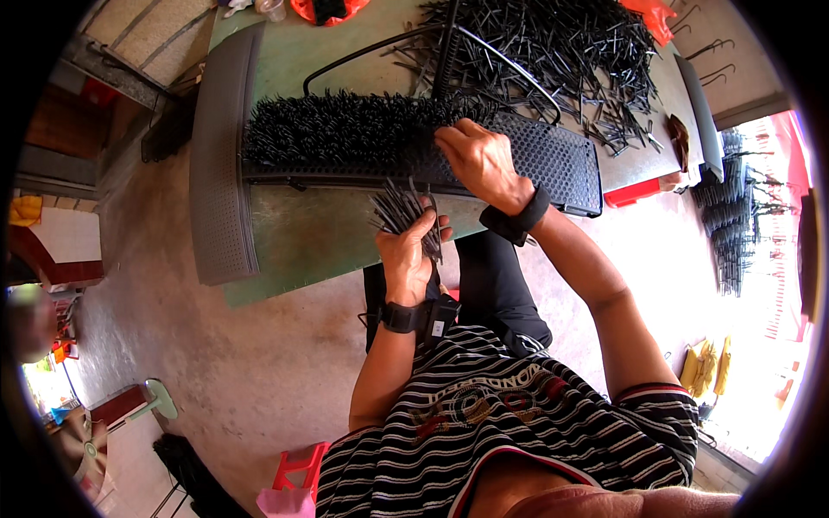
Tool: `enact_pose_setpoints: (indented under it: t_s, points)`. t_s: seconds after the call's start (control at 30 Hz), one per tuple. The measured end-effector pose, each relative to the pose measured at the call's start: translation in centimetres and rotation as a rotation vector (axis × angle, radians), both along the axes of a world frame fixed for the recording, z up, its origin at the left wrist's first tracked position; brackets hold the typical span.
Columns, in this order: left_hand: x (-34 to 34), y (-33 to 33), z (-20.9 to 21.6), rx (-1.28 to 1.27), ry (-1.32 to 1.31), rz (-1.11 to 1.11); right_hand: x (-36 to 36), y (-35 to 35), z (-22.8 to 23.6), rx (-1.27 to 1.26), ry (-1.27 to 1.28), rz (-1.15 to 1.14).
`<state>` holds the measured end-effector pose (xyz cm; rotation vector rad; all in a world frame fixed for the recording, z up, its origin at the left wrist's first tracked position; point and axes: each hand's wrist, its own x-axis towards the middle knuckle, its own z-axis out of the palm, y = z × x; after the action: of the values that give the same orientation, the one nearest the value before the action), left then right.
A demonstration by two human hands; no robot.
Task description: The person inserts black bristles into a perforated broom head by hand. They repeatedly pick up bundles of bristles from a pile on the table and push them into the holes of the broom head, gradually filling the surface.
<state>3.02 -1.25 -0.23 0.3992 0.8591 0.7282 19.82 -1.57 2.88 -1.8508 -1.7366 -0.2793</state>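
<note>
A bundle of thin black strips (pixel 396 207) is gripped in my left hand (pixel 408 250), just in front of a long black perforated panel (pixel 553 155). Many black pieces (pixel 328 129) stand upright in the panel's left and middle part, packed close together. The holes on its right part show bare. My right hand (pixel 480 160) is over the panel at the edge of the filled part, its thumb and fingers pinched together. Whatever is between those fingertips is too small to make out. Black bands circle both wrists.
A big heap of loose black strips (pixel 553 52) covers the back right of the green table (pixel 337 250). A black metal frame (pixel 371 47) arches above the panel. Stacked grey perforated sheets (pixel 223 173) lie at the left edge. A red stool (pixel 300 466) stands on the floor.
</note>
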Motion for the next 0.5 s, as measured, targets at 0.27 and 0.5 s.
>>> enact_pose_setpoints:
  t_s: [0.27, 0.5]
  points:
    - [0.3, -0.3, -0.8, 0.035, -0.019, -0.035, -1.9, -3.3, 0.7, -0.342, 0.751, 0.045]
    - [0.0, -0.4, -0.6, 0.055, 0.045, -0.022, -2.1, -1.8, 2.3, 0.175, 0.783, -0.078]
